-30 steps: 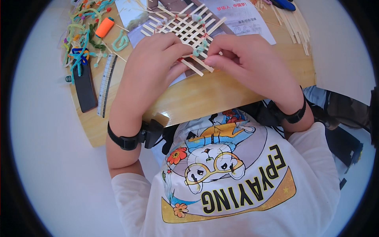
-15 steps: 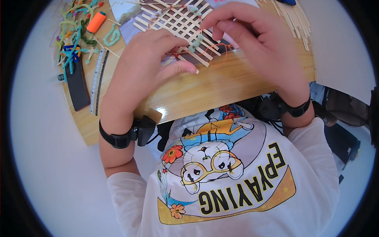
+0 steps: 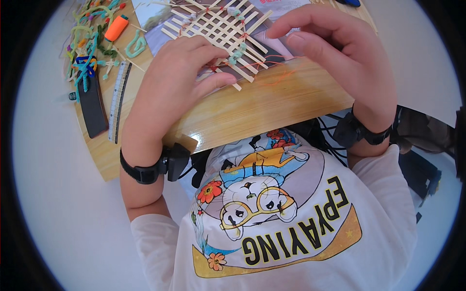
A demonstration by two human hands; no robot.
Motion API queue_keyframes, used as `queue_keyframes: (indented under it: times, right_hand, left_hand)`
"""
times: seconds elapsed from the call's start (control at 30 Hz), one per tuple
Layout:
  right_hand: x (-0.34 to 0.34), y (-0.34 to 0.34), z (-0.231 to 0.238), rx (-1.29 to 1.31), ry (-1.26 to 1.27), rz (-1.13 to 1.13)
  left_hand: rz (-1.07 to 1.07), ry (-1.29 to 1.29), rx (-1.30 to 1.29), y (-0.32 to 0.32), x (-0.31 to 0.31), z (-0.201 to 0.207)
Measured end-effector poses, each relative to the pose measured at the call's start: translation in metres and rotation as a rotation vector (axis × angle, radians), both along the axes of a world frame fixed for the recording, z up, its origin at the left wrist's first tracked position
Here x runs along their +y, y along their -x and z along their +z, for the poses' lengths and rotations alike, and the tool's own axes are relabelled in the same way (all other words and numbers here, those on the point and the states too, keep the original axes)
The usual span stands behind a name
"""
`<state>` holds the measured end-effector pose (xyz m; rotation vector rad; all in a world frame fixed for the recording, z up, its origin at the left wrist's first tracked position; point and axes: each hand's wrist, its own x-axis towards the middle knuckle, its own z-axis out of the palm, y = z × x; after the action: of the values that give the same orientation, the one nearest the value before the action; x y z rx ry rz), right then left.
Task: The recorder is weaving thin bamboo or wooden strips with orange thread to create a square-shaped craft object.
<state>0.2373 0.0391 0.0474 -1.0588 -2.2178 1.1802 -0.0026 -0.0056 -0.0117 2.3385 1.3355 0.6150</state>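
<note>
A round lattice of woven pale wooden sticks (image 3: pixel 221 31) lies at the far middle of the table, ringed with fuzzy pale green-blue pipe cleaner (image 3: pixel 237 53) and red ties. My left hand (image 3: pixel 179 72) is closed on its near left edge, thumb toward me and fingers curled over the stick ends. To the right, my right hand (image 3: pixel 344 53) is raised, with index finger and thumb apart and the other fingers curled. Nothing shows between those tips. Loose orange-red thread (image 3: pixel 276 75) trails from the lattice's near side toward the right hand.
Left of the lattice lie a tangle of coloured pipe cleaners (image 3: pixel 87 53), an orange cylinder (image 3: pixel 116 28), a dark flat bar (image 3: pixel 92 109) and a clear ruler (image 3: pixel 118 102). Printed sheets (image 3: pixel 150 24) are under the lattice. A dark blue object (image 3: pixel 353 2) sits at the far right.
My right hand has moved right and slightly away from the lattice, and its thumb and index finger show more plainly. The left hand keeps its hold; the lattice has shifted slightly left.
</note>
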Motion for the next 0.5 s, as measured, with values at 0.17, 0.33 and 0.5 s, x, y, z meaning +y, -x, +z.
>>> queue_keyframes:
  times: [0.17, 0.33, 0.5]
  right_hand:
    - [0.01, -0.021, -0.022, -0.325, -0.065, -0.081]
    - [-0.002, -0.02, -0.055, -0.236, -0.082, -0.049]
    - [-0.005, -0.02, -0.057, -0.332, -0.134, -0.041]
  left_hand:
    - [0.027, 0.018, 0.012, 0.003, 0.003, -0.002]
    - [0.012, -0.005, 0.033, 0.003, 0.006, -0.003]
    - [0.053, 0.049, 0.018, 0.0, 0.005, -0.002]
